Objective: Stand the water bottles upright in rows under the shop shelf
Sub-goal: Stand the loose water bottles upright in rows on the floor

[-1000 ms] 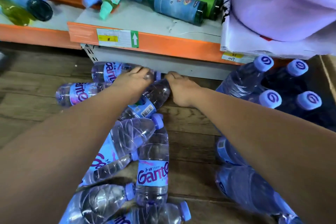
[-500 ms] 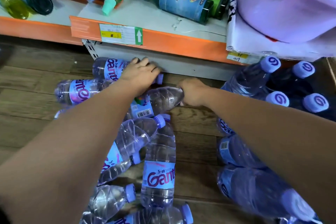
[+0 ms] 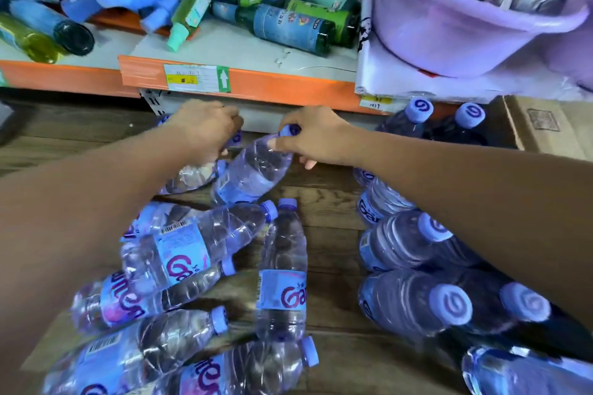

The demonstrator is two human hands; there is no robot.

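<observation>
Gripping a tilted water bottle [image 3: 253,170] at the neck, the right hand [image 3: 316,138] is curling its fingers round just under the purple cap. That bottle is leaning cap-up toward the shelf [image 3: 288,86], with its base end toward the camera. Can't tell if the base is touching the floor [image 3: 333,266].

The left hand [image 3: 205,130] is closing round the top of a second bottle [image 3: 189,178], just left of the first. Its cap is hidden under the fingers and the body is partly covered by the forearm. Both hands are sitting close together, right in front of the shelf's orange edge.

Upright bottles [image 3: 454,305] are standing in a cluster on the right, the farthest two right under the shelf edge, next to a cardboard box [image 3: 545,125]. The right forearm is crossing over the cluster.

Loose bottles [image 3: 192,244] are lying in an overlapping pile on the floor, lower left and centre.

On the shelf, mixed bottles [image 3: 288,26] are lying flat and a purple basin [image 3: 465,38] is sitting on the right.
</observation>
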